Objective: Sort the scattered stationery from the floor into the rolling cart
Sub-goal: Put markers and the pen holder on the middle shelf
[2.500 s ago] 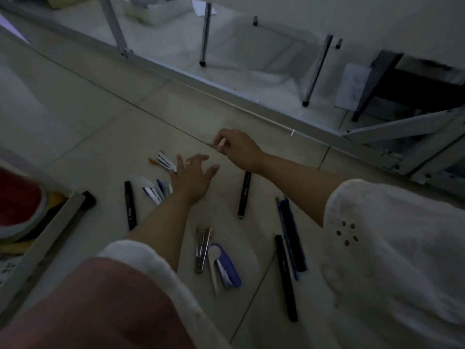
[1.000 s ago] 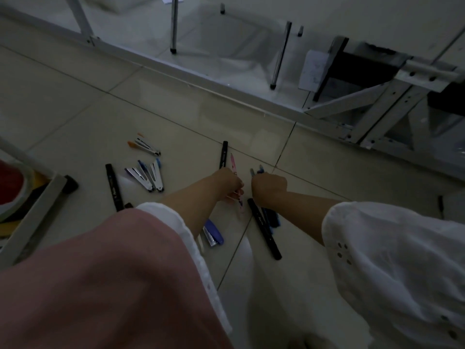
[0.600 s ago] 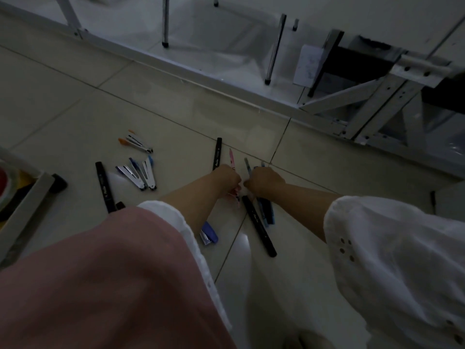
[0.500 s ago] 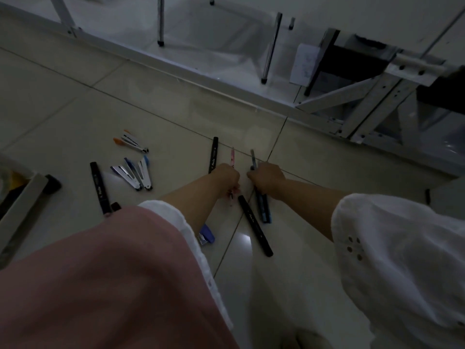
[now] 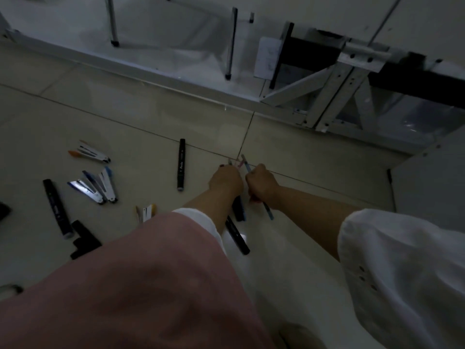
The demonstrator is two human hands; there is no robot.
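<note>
Down on the tiled floor (image 5: 141, 114), the gathering step is in hand. At far left a black marker (image 5: 57, 209) lies beside a cluster of blue-and-silver clips (image 5: 94, 187), with an orange-tipped clip (image 5: 88, 152) beyond them; none is touched. A second black marker (image 5: 181, 167) lies just left of the person's hands. The left hand (image 5: 225, 179) is fisted, fingers curled down at the floor, apparently round thin pens (image 5: 236, 163) whose tips poke out past the knuckles. Close beside it, the right hand (image 5: 263, 183) is clenched round a blue pen (image 5: 268, 212) that sticks out of both ends of the fist. A third black marker (image 5: 237, 238) lies under the left forearm. The rolling cart is not clearly in view. The next move likely calls for lifting the bunched pens without dropping any and carrying them to the cart, with most of the stationery left to collect.
</note>
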